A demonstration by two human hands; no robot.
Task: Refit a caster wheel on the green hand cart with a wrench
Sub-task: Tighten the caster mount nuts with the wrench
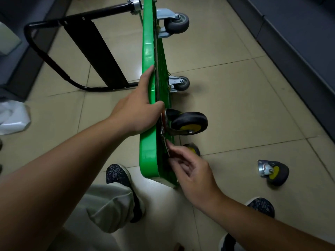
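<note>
The green hand cart (148, 51) stands on its long edge on the floor, underside facing right. My left hand (137, 109) grips its upper edge, thumb wrapped over beside a black caster with a yellow hub (190, 123) that sits against the underside. Just below that caster, my right hand (188, 167) pinches a thin metal tool (165, 144), probably the wrench, against the caster's mounting plate. A loose caster with a yellow hub (273, 172) lies on the tiles to the right. Another yellow-hubbed wheel (193, 149) shows partly behind my right fingers.
Two grey casters (178, 22) (182, 84) are fixed further along the cart. The black folded handle (72, 57) lies on the floor to the left. My shoes (121, 178) (261, 205) stand near the cart's end. A dark wall base (299, 57) runs along the right, a white bag (12, 116) at left.
</note>
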